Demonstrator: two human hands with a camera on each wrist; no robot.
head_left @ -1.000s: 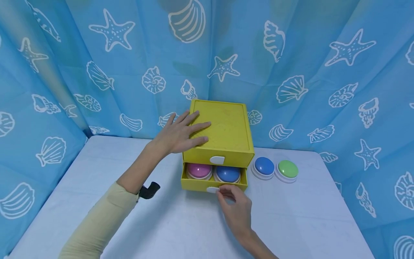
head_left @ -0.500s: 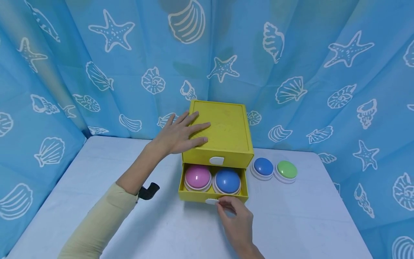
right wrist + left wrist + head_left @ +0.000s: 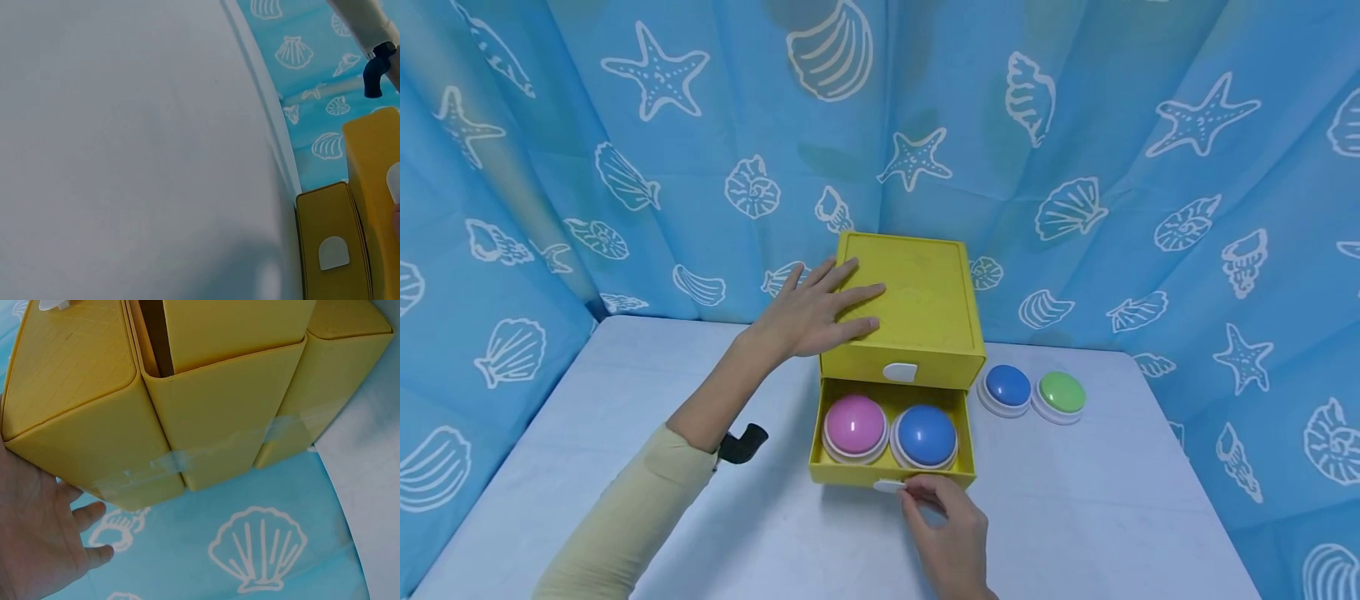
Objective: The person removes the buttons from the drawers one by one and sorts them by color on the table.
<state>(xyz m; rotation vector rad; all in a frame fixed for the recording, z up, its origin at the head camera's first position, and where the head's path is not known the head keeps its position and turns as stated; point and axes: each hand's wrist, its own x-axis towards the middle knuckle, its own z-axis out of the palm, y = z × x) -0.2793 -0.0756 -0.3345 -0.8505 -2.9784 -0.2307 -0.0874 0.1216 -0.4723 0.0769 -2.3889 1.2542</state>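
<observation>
A yellow drawer unit (image 3: 917,292) stands against the curtain, with its middle drawer (image 3: 842,474) pulled out. Inside that drawer sit a pink push button (image 3: 855,423) and a blue push button (image 3: 927,435), side by side on white bases. My left hand (image 3: 807,318) rests with spread fingers on the unit's top at its left edge. With thumb and fingertips my right hand (image 3: 951,529) pinches the white drawer handle (image 3: 889,486). The right wrist view catches only a bit of finger at its right edge. Below, the bottom drawer (image 3: 312,219) is closed.
Right of the unit, a second blue push button (image 3: 1008,386) and a green push button (image 3: 1062,392) stand on the white-covered table (image 3: 1090,500). A blue curtain (image 3: 970,100) with shell prints hangs behind and on both sides. A black curved piece (image 3: 742,444) sticks out at the left wrist.
The right hand has drawn the drawer further out toward the person, bringing the pink and blue buttons into fuller view. The left hand has stayed on the unit's top.
</observation>
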